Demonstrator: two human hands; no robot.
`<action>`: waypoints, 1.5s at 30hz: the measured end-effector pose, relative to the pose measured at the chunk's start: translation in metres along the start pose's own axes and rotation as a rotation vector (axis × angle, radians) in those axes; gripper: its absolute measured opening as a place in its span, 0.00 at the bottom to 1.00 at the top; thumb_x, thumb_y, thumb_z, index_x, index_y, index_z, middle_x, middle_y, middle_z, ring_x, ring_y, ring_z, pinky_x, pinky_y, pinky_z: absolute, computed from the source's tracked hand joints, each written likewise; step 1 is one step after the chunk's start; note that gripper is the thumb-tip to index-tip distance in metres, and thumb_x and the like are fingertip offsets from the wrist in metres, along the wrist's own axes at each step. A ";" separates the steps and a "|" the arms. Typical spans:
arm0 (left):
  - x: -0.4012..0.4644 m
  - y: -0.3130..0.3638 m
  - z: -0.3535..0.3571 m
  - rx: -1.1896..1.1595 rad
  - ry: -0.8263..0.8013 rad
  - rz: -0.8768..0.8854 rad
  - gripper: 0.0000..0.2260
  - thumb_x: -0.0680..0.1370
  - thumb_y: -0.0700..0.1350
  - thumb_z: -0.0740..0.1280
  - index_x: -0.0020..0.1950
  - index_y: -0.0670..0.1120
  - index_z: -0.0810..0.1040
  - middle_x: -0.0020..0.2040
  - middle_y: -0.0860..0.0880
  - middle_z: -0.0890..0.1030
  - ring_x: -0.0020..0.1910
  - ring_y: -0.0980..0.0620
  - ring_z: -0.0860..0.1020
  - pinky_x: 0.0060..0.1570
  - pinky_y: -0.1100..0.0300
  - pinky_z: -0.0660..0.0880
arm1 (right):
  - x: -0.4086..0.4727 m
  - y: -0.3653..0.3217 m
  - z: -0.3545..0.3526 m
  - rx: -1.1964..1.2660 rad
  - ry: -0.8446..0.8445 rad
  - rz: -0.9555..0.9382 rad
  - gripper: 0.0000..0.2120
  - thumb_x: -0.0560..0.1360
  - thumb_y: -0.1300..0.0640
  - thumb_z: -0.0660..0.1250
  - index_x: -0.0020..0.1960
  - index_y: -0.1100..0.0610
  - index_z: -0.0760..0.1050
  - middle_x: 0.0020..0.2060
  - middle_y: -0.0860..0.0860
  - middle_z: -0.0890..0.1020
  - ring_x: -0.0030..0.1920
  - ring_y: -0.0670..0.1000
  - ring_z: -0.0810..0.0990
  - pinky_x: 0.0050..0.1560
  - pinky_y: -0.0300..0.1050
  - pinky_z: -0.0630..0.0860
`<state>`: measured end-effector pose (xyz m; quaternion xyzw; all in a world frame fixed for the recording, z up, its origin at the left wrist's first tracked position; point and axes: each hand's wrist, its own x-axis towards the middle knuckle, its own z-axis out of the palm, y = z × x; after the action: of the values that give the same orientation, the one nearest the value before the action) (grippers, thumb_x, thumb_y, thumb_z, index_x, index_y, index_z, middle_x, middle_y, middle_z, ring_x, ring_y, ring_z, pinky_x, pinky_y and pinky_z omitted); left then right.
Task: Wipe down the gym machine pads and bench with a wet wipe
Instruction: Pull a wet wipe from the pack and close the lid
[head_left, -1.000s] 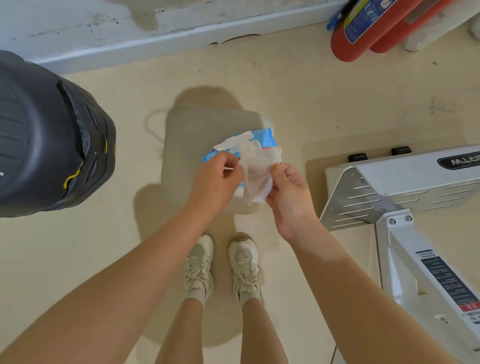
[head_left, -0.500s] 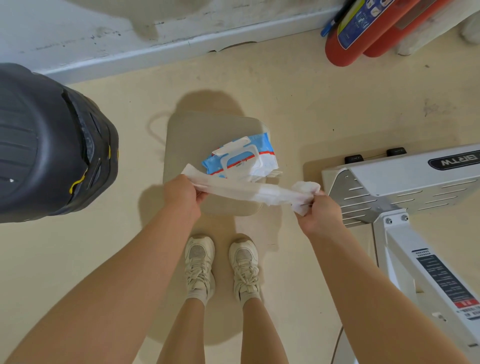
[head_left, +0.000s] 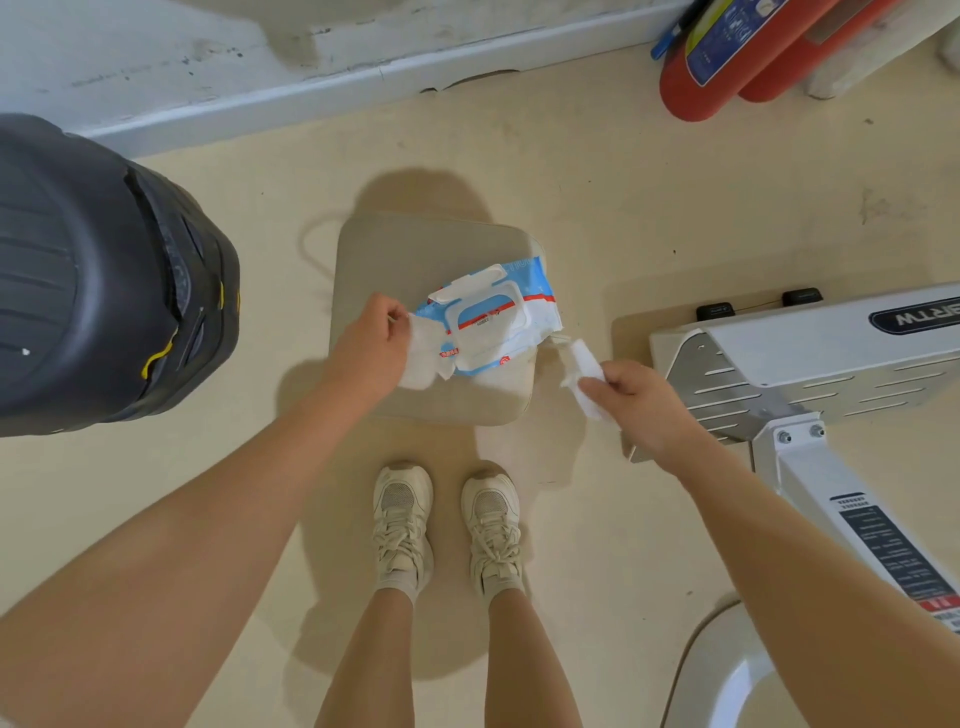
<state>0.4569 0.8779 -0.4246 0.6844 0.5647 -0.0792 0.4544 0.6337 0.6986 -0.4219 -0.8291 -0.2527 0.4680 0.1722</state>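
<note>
A blue and white wet wipe pack with its flip lid up lies on a beige square stool. My left hand pinches a white wet wipe at the pack's left end. My right hand pinches a second, smaller white piece of wipe to the right of the stool. The two white pieces are apart, with the pack between them.
A large black rounded machine housing bulges in at the left. A white gym machine frame stands at the right. Two red fire extinguishers lie by the wall at the top right. My white shoes stand just before the stool.
The wipe was bunched between both hands, then stretched wide. Now it shows as two separate pieces, one in each hand, and my hands have moved further apart.
</note>
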 end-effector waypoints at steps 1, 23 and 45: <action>0.000 0.004 0.006 -0.132 -0.044 -0.066 0.06 0.80 0.44 0.55 0.52 0.45 0.70 0.43 0.49 0.72 0.40 0.48 0.70 0.33 0.57 0.63 | 0.000 -0.003 0.004 0.030 0.008 0.010 0.15 0.77 0.57 0.63 0.39 0.70 0.74 0.33 0.52 0.68 0.34 0.50 0.68 0.29 0.34 0.64; 0.066 -0.020 0.122 0.018 0.000 0.299 0.05 0.77 0.37 0.61 0.45 0.45 0.74 0.44 0.47 0.74 0.42 0.49 0.72 0.46 0.56 0.65 | 0.090 -0.015 0.059 -0.045 0.224 -0.203 0.12 0.73 0.67 0.61 0.53 0.61 0.79 0.68 0.52 0.70 0.57 0.52 0.76 0.45 0.29 0.63; 0.065 -0.051 0.094 0.353 0.314 0.661 0.17 0.68 0.41 0.61 0.57 0.46 0.67 0.55 0.49 0.68 0.54 0.47 0.67 0.49 0.51 0.75 | 0.041 -0.018 0.074 -0.347 0.199 -0.519 0.13 0.69 0.67 0.58 0.46 0.59 0.79 0.64 0.57 0.72 0.30 0.56 0.77 0.25 0.38 0.70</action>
<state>0.4745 0.8538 -0.5460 0.9004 0.3545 0.0808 0.2390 0.5832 0.7403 -0.4778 -0.7956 -0.5137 0.2752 0.1656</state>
